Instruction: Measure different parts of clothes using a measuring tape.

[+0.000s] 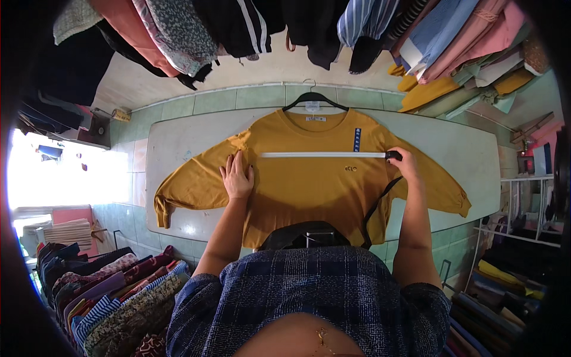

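A mustard long-sleeved top (308, 192) lies spread on a pale table, its sleeves out to both sides and a black clothes hanger (316, 96) in its neck. My left hand (237, 175) rests flat on the garment near the left armpit, fingers pointing up. Across the chest runs a white measuring tape or strip (323, 155); its left end looks blurred. My right hand (403, 161) pinches a small black piece at the strip's right end, by the right armpit. A dark size sticker (357, 140) is on the chest, and a black strap hangs below my right hand.
Assorted clothes (187, 35) hang along the top of the view. More garments hang on a rack (129, 290) at lower left. At right stands a white metal rack (513, 232) near folded clothes. The table (473, 151) has rounded corners and stands by a tiled wall.
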The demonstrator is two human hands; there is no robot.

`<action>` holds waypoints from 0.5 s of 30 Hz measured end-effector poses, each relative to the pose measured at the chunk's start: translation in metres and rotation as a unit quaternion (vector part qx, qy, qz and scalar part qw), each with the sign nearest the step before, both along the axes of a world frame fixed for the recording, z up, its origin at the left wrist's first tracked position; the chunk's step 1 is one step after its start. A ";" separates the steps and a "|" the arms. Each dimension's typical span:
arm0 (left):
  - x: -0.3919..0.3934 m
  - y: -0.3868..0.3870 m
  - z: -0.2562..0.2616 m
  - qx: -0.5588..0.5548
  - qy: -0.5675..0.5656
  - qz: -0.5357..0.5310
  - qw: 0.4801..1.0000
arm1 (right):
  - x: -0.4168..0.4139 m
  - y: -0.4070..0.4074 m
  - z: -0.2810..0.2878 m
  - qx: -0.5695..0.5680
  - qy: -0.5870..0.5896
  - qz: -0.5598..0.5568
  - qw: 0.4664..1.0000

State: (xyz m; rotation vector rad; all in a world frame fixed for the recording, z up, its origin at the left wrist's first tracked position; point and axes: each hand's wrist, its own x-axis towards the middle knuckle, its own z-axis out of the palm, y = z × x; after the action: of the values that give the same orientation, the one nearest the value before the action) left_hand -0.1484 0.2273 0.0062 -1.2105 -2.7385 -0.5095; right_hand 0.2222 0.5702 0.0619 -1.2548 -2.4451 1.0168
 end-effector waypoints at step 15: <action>0.002 -0.001 0.003 -0.020 -0.040 0.002 0.999 | 0.205 -0.095 0.080 0.288 -0.250 -0.264 0.886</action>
State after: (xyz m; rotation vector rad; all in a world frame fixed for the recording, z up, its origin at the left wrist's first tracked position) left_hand -0.1469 0.2260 0.0091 -1.2204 -2.8304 -0.5164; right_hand 0.4276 0.4756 0.1422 -1.9284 -2.2114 -0.2006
